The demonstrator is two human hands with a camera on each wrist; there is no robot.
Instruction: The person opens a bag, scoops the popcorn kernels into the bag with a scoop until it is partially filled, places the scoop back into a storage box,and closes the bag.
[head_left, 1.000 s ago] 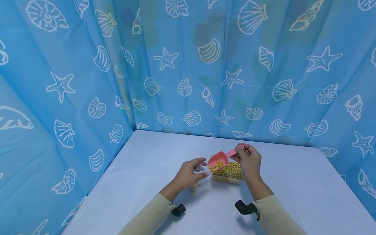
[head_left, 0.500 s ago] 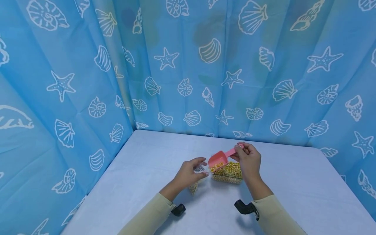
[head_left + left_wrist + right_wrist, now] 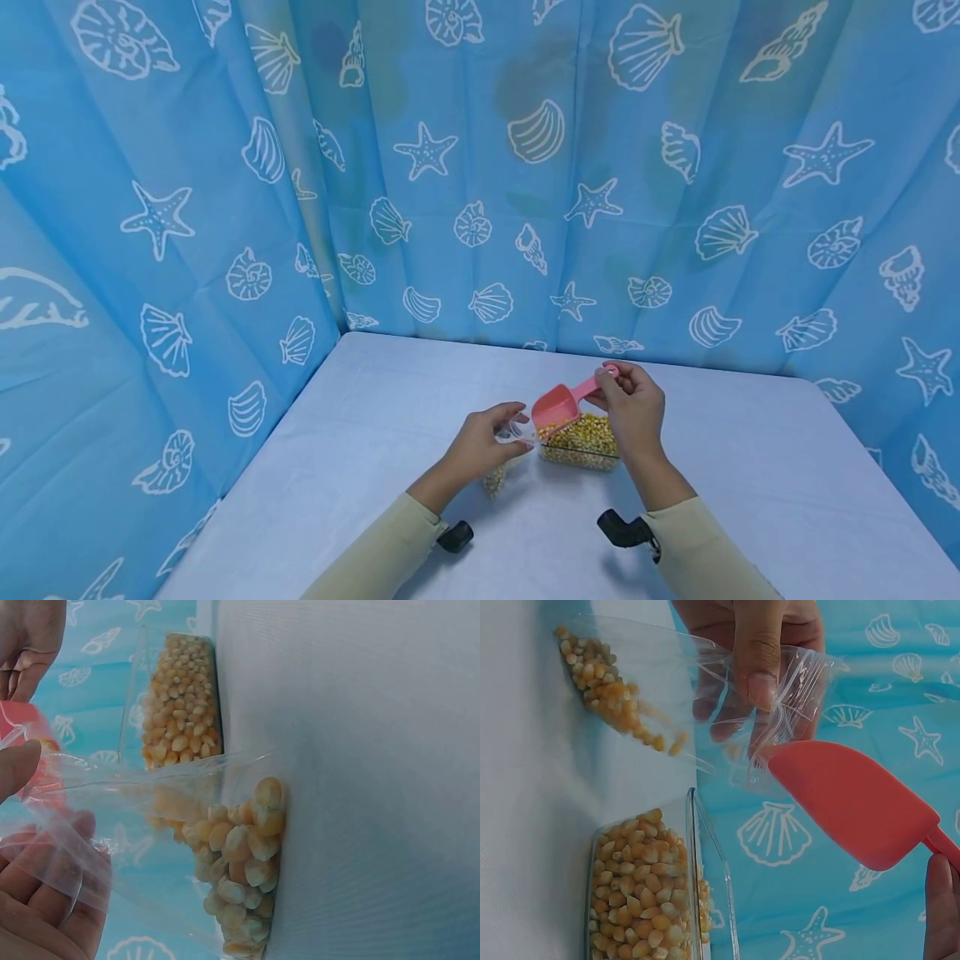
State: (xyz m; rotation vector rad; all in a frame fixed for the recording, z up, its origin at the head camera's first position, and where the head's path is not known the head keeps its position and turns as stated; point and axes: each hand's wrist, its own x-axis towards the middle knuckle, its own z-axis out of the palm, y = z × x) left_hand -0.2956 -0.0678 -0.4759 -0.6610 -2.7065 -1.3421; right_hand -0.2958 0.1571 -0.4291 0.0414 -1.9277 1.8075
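Observation:
My left hand (image 3: 477,443) grips a clear plastic bag (image 3: 671,656) near its mouth, thumb on one side and fingers on the other. Corn kernels (image 3: 236,870) fill the bag's lower end, close over the table. In the head view most of the bag is hidden behind that hand. My right hand (image 3: 637,417) pinches the handle of a pink scoop (image 3: 557,405), its front lip tipped down at the bag's mouth. A few kernels lie at the lip, and in the right wrist view some are blurred, falling inside the bag.
Just beneath the scoop stands a clear rectangular container (image 3: 577,460) of corn kernels, close to the right of the bag. A white-covered table (image 3: 405,392) lies under everything. Blue shell-print curtains (image 3: 465,150) hang behind it and along the left side.
The corn in the scoop has dwindled from a heap to a few kernels at the lip. The right hand has shifted slightly up and left; the left hand stays in place.

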